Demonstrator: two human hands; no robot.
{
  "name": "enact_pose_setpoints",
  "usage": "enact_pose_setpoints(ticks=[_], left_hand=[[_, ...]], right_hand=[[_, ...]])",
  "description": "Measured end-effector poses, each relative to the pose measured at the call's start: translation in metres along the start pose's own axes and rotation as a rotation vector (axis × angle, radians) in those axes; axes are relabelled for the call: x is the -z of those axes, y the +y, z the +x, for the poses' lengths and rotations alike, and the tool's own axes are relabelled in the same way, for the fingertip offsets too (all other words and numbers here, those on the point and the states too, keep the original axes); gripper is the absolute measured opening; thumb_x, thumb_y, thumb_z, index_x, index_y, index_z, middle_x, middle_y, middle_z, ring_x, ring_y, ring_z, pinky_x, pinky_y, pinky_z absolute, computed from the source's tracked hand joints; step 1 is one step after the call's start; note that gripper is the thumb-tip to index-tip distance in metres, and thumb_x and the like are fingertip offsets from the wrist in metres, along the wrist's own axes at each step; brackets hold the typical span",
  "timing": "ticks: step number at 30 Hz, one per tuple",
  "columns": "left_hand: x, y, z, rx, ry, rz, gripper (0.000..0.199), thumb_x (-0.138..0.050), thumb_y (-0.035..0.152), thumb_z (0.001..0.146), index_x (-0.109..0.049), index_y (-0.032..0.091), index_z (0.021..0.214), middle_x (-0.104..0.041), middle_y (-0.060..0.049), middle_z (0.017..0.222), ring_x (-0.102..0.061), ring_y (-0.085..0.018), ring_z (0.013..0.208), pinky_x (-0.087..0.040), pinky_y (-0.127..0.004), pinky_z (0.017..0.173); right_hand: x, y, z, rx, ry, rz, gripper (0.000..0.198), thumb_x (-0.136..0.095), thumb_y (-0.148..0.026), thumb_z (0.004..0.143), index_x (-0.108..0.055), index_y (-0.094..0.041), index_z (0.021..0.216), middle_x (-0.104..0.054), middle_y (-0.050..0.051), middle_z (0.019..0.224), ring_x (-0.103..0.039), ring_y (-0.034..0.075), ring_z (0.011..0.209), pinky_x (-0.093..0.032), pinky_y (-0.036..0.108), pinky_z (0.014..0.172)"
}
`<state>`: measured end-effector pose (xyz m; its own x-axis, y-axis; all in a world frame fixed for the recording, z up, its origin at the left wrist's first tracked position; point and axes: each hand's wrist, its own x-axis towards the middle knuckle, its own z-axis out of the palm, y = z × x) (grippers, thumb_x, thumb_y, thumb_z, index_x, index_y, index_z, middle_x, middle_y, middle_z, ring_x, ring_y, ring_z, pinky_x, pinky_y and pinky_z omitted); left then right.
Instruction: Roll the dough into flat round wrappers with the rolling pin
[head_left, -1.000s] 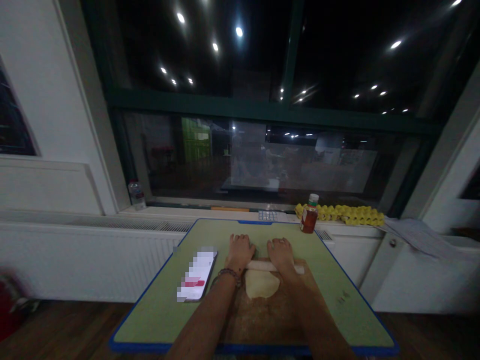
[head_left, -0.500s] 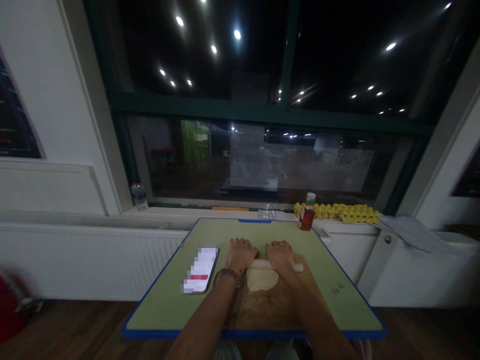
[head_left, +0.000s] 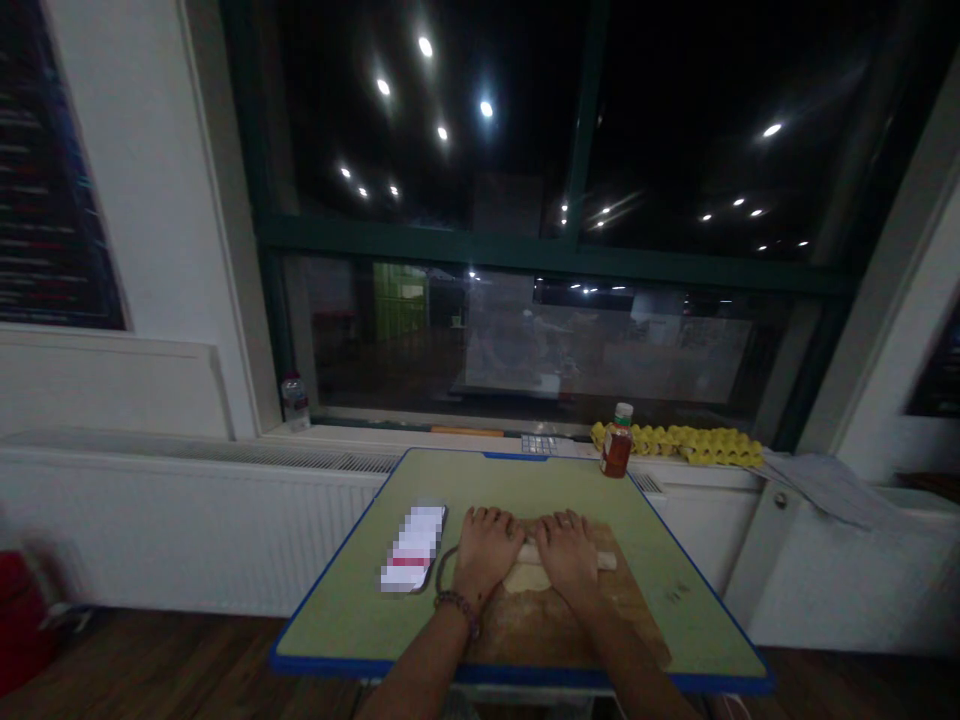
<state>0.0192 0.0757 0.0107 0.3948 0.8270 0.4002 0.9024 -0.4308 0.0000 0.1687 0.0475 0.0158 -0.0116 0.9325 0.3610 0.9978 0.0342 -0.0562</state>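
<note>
A pale wooden rolling pin lies crosswise on the brown wooden board. My left hand is over its left part, fingers forward and palm down. On its right part rests my right hand, fingers bent over the wood; the pin's right end sticks out beyond it. Between my wrists shows a flattened piece of dough, its far edge under the pin. My hands nearly meet at the thumbs and hide much of the pin.
On the green, blue-edged table, a phone lies left of the board. A bottle of red-brown liquid stands at the far right edge. Yellow egg trays and a clear bottle are on the sill, above white radiators.
Both hands and the rolling pin have moved toward me over the dough, covering more of it. My hands sit slightly closer together. The whole view has tilted up a little.
</note>
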Motion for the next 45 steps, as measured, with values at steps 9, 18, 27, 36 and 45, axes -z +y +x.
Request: enact_pose_setpoints(ticks=[9, 18, 27, 36, 45], left_hand=[[-0.010, 0.000, -0.013, 0.097, -0.001, -0.080, 0.040, -0.037, 0.036, 0.096, -0.059, 0.023, 0.127, -0.056, -0.009, 0.136, -0.046, -0.029, 0.128, -0.024, -0.051, 0.110], [-0.009, -0.005, 0.017, 0.191, -0.029, -0.065, 0.045, -0.039, 0.038, 0.094, -0.056, 0.019, 0.131, -0.058, -0.011, 0.134, -0.048, -0.029, 0.126, -0.028, -0.048, 0.108], [0.000, -0.006, 0.030, 0.144, -0.113, 0.029, 0.039, -0.037, 0.039, 0.095, -0.064, 0.022, 0.118, -0.062, -0.012, 0.124, -0.052, -0.031, 0.114, -0.034, -0.049, 0.097], [0.004, -0.005, 0.031, 0.162, -0.168, 0.046, 0.039, -0.036, 0.037, 0.095, -0.068, 0.020, 0.109, -0.064, -0.015, 0.116, -0.055, -0.031, 0.109, -0.037, -0.046, 0.090], [0.007, -0.004, 0.029, 0.150, -0.197, 0.059, 0.037, -0.037, 0.036, 0.095, -0.069, 0.024, 0.108, -0.066, -0.013, 0.111, -0.056, -0.029, 0.106, -0.039, -0.046, 0.089]], right_hand=[[-0.016, -0.003, -0.018, 0.008, 0.061, 0.016, 0.046, -0.029, -0.024, 0.096, -0.062, -0.017, 0.127, -0.056, 0.011, 0.137, -0.038, 0.028, 0.135, -0.017, 0.046, 0.113], [-0.014, 0.001, 0.020, -0.009, -0.038, 0.061, 0.040, -0.036, -0.032, 0.095, -0.064, -0.023, 0.123, -0.061, 0.009, 0.131, -0.045, 0.024, 0.130, -0.027, 0.040, 0.108], [-0.018, 0.002, 0.043, -0.084, -0.021, 0.106, 0.036, -0.043, -0.034, 0.092, -0.069, -0.017, 0.111, -0.069, 0.012, 0.113, -0.059, 0.022, 0.112, -0.038, 0.033, 0.097], [-0.018, -0.002, 0.038, -0.173, 0.047, 0.133, 0.032, -0.043, -0.035, 0.093, -0.071, -0.021, 0.100, -0.072, 0.010, 0.100, -0.063, 0.022, 0.102, -0.044, 0.031, 0.085], [-0.006, -0.006, 0.036, -0.173, -0.036, 0.086, 0.034, -0.041, -0.034, 0.094, -0.072, -0.020, 0.097, -0.072, 0.012, 0.095, -0.066, 0.023, 0.096, -0.047, 0.031, 0.078]])
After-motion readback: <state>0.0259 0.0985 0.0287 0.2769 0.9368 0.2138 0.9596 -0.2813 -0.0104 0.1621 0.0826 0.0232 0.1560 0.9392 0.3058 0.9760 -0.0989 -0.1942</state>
